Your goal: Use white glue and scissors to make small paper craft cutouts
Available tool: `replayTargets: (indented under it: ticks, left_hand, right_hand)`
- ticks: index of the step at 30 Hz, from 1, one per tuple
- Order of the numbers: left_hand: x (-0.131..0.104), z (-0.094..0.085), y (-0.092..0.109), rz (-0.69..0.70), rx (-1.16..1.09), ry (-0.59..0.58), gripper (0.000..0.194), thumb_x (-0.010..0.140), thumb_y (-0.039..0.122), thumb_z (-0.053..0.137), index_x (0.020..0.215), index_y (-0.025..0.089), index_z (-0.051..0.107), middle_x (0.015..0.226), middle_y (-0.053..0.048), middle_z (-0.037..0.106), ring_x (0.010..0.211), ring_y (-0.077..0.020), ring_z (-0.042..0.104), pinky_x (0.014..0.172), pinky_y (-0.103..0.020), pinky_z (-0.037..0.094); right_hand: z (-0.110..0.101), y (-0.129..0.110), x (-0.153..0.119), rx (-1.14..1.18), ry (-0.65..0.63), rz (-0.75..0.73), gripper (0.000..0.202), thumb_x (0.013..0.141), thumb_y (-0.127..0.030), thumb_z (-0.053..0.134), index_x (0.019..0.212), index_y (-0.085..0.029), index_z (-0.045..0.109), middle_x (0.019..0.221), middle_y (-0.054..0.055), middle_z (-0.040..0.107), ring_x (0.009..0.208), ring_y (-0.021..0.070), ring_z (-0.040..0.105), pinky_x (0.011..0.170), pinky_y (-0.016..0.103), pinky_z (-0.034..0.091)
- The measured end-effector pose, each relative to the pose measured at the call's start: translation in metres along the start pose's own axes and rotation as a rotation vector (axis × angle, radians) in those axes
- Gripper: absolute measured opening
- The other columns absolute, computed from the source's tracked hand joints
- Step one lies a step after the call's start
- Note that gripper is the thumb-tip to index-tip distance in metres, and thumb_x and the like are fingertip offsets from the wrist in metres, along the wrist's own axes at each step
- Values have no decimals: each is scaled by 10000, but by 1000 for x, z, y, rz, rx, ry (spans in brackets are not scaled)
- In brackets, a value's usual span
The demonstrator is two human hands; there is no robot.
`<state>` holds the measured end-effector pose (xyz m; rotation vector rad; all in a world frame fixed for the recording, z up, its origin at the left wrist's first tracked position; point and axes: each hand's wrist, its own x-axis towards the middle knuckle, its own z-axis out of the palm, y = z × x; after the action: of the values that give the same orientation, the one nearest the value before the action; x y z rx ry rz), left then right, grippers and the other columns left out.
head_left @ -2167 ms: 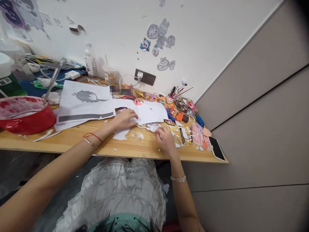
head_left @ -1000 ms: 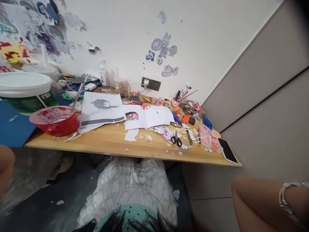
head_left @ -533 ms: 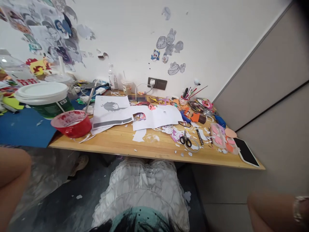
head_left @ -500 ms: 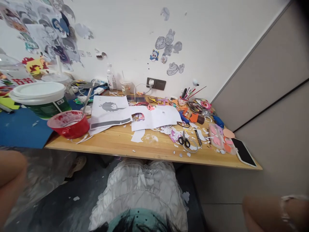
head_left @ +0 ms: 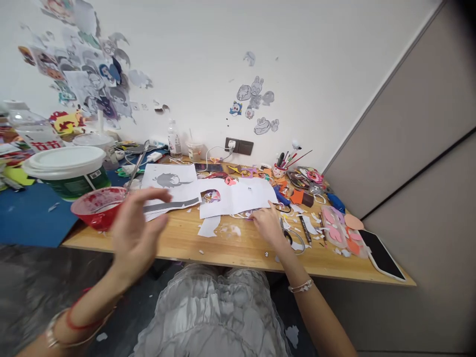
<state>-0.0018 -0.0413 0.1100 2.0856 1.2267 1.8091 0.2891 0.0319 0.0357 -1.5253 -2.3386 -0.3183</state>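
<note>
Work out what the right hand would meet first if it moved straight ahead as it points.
Most likely the white sheet with the curved cutout: the right hand has its fingers at the near edge. Whether they already touch it is unclear.

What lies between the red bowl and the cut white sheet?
The printed sheet, over more white paper; head view shows it, left hand partly in front.
</note>
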Motion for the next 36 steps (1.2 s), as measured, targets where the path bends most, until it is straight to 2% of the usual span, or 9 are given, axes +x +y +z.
replayTargets:
  ticks: [3, 5, 7, 12, 17, 22, 29, 33, 36]
  left_hand:
    - [-7, 36, -13, -28, 9, -189, 280, 846, 275, 498, 1115, 201, 479, 1058, -65, 548, 1005, -195, 514, 913, -372, 412]
    - [-12, 66, -25, -15, 61, -365, 347, 834, 270, 495, 1168, 188, 446, 1119, -90, 524, 1053, -209, 491, 942, -384, 391]
    - [-16, 94, -38, 6, 66, -458, 399, 808, 272, 518, 1189, 177, 445, 1122, -101, 526, 1065, -222, 487, 943, -391, 393]
    - [-21, 140, -60, 29, 74, -607, 406, 804, 230, 480, 1205, 160, 477, 1160, -114, 555, 1092, -221, 501, 949, -380, 403]
    - [-20, 158, -63, 50, 82, -754, 367, 797, 155, 437, 1118, 242, 593, 1094, -45, 646, 1056, -192, 556, 1045, -434, 290]
    - [-21, 161, -69, -16, 105, -781, 304, 857, 261, 399, 1040, 265, 641, 1066, -33, 668, 1044, -206, 571, 1087, -524, 140]
    - [-15, 167, -77, -66, 93, -748, 317, 859, 382, 437, 1063, 240, 633, 1089, -55, 657, 1015, -211, 588, 1059, -457, 250]
    - [-2, 185, -71, -43, 71, -719, 345, 829, 445, 513, 1036, 196, 629, 1069, -72, 656, 1019, -208, 579, 1048, -466, 272]
    - [10, 201, -66, -25, 50, -732, 317, 855, 423, 495, 926, 146, 632, 934, -56, 665, 924, -174, 601, 973, -446, 378]
  right_hand:
    - [-6, -1, -5, 208, 138, 123, 241, 843, -145, 429, 882, -218, 656, 879, 5, 704, 813, 142, 621, 1038, 409, 281]
    - [-6, -2, -8, 280, 135, 128, 240, 804, -151, 488, 990, -197, 633, 1026, 44, 675, 934, 167, 600, 988, 377, 347]
    - [-1, 0, -9, 305, 94, 104, 329, 730, -109, 550, 1045, -179, 620, 1155, 88, 618, 1088, 216, 532, 981, 390, 350]
    - [24, 16, -3, 390, 109, 143, 195, 784, -134, 501, 818, -210, 678, 934, 53, 697, 1057, 226, 551, 1039, 431, 270]
    - [36, 29, -3, 539, 239, 321, 300, 858, -307, 410, 904, -174, 675, 852, 54, 699, 805, 202, 620, 778, 326, 465]
    - [40, 31, -6, 729, 269, 430, 392, 846, -447, 414, 909, -155, 668, 628, 14, 663, 571, 171, 591, 557, 261, 458]
    - [36, 30, -4, 895, 277, 383, 333, 807, -435, 504, 874, -166, 687, 836, 36, 704, 782, 191, 631, 722, 284, 481]
    - [35, 27, -5, 917, 296, 366, 269, 766, -399, 573, 840, -175, 705, 857, 48, 707, 818, 204, 632, 759, 308, 479]
    - [33, 30, -7, 919, 378, 395, 268, 769, -395, 573, 846, -175, 704, 899, 62, 699, 872, 211, 619, 822, 336, 462]
